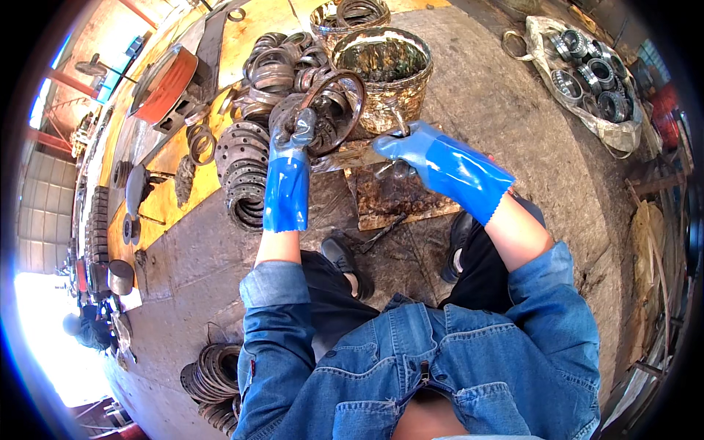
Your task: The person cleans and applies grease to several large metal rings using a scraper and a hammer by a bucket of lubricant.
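Left of the bucket (pixel 392 97), our left hand (pixel 292 136) clamps a metal ring (pixel 362 94); before the bucket, our right hand (pixel 413 150) grips a mostly hidden tool (pixel 401 124).

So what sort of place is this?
Probably a repair workshop: greasy metal rings lie in piles, a grimy bucket stands beside them, and a sack holds shinier bearings.
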The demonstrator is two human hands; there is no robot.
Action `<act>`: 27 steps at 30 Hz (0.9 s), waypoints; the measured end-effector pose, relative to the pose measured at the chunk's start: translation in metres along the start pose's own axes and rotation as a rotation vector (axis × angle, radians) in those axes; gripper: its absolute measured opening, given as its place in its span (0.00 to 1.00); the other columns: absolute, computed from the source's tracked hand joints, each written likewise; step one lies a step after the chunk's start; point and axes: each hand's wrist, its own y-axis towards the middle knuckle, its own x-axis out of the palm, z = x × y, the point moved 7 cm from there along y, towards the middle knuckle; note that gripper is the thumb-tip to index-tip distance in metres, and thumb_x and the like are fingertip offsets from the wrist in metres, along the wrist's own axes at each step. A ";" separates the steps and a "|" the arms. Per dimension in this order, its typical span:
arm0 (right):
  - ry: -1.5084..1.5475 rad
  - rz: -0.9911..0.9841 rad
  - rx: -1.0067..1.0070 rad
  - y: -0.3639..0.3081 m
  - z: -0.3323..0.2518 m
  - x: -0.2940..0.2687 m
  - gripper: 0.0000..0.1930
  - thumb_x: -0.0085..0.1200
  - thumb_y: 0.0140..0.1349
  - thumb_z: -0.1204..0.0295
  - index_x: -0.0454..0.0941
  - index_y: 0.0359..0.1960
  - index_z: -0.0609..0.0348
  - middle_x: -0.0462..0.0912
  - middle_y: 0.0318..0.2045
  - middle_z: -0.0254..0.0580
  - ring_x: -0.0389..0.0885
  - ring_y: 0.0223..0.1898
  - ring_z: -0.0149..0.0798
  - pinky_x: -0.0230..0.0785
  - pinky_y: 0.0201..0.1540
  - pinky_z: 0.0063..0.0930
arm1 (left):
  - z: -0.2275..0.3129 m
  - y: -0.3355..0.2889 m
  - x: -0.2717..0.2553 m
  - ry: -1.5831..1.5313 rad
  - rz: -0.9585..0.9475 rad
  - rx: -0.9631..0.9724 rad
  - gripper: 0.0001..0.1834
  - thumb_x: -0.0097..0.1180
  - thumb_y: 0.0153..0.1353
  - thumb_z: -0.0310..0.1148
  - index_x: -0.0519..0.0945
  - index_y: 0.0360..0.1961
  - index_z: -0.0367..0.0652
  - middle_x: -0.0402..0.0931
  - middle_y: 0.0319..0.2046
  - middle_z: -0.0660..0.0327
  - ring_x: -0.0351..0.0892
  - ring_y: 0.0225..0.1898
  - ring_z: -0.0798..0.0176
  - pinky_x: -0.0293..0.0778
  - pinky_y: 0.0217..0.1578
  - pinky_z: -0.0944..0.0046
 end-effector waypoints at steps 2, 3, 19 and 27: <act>0.174 -0.069 0.017 -0.011 -0.004 -0.001 0.15 0.61 0.60 0.63 0.82 0.43 0.61 0.84 0.31 0.37 0.76 0.26 0.27 0.67 0.27 0.22 | 0.006 -0.003 -0.004 -0.006 0.002 0.015 0.24 0.45 0.69 0.48 0.74 0.57 0.43 0.76 0.54 0.54 0.77 0.52 0.51 0.77 0.50 0.50; 0.260 -0.105 0.026 -0.015 -0.004 -0.003 0.16 0.62 0.60 0.63 0.82 0.43 0.61 0.84 0.32 0.37 0.77 0.26 0.27 0.67 0.26 0.21 | 0.009 -0.004 -0.007 -0.018 0.009 0.020 0.24 0.45 0.69 0.48 0.74 0.57 0.43 0.76 0.54 0.54 0.77 0.52 0.51 0.77 0.50 0.50; 0.509 0.187 0.061 0.011 0.044 -0.080 0.14 0.62 0.58 0.68 0.84 0.44 0.59 0.84 0.33 0.36 0.68 0.19 0.25 0.58 0.20 0.21 | 0.042 -0.010 -0.017 -0.353 -0.036 -0.025 0.20 0.48 0.67 0.45 0.76 0.53 0.45 0.78 0.51 0.53 0.79 0.49 0.50 0.78 0.47 0.47; 0.507 0.034 0.260 -0.005 0.020 -0.016 0.13 0.53 0.64 0.65 0.80 0.47 0.55 0.80 0.24 0.31 0.65 0.15 0.21 0.53 0.16 0.15 | 0.038 -0.009 -0.024 -0.329 0.017 0.007 0.25 0.39 0.71 0.48 0.69 0.62 0.45 0.73 0.58 0.53 0.75 0.54 0.48 0.74 0.53 0.44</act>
